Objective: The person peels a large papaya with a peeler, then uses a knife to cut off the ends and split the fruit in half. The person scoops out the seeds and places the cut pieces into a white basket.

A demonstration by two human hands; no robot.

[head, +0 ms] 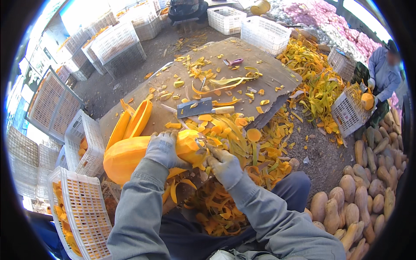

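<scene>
A large peeled squash (pixel 125 158), bright orange, lies sideways at the near edge of the board, its narrow end to the right. Around its neck is my gloved left hand (pixel 163 149), gripping it. My gloved right hand (pixel 226 165) is closed on a peeler (pixel 201 141), whose metal head meets the squash's narrow end. Most of the peeler's handle is hidden in the glove. Hollowed squash pieces (pixel 139 119) rest just behind the squash. Farther back on the board (pixel 143 94) lies a cleaver (pixel 196 108) with a wooden handle, beside a second peeler (pixel 233 61) with a pink handle.
Peelings (pixel 224 130) cover the board's near right side and spill to the floor. Whole squashes (pixel 347 195) are heaped at right. A crate (pixel 81 214) of orange pieces stands at my left. Another person (pixel 385 71) holds a squash over a tilted crate (pixel 349 109).
</scene>
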